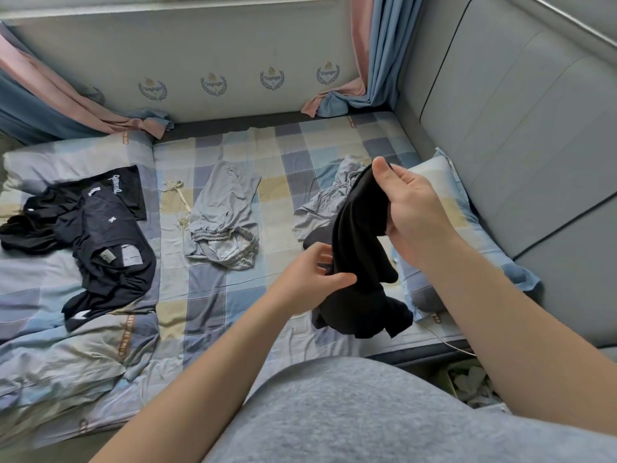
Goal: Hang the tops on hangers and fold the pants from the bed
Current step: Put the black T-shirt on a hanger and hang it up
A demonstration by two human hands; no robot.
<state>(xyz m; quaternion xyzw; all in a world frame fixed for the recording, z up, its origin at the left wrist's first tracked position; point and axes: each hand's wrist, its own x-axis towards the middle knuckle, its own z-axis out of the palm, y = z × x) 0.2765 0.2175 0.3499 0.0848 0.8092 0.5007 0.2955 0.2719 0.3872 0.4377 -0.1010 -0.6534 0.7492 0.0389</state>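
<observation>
Fingers (322,253) of the left hand (310,279) are being curled round a bunched fold of the black garment (359,228) just below the middle of the frame, with the thumb being pressed across the cloth. Up and to the right, the right hand (417,212) is being held with its palm turned inward, thumb raised. The garment's upper edge is being gripped there, so the piece is being kept hanging between the two hands above the bed (213,295).

The fabric is being judged light, thin and limp (it drapes and bunches with no stiffness at all). It is probably best taken by a hem or waistband rather than mid-panel. Whether it is a top or pants cannot be told.

Farther off, another grey garment (329,195) is being partly hidden behind the black one. Grey pants (227,212) are lying crumpled at mid-frame, and black tops (107,242) are heaped at the left.
</observation>
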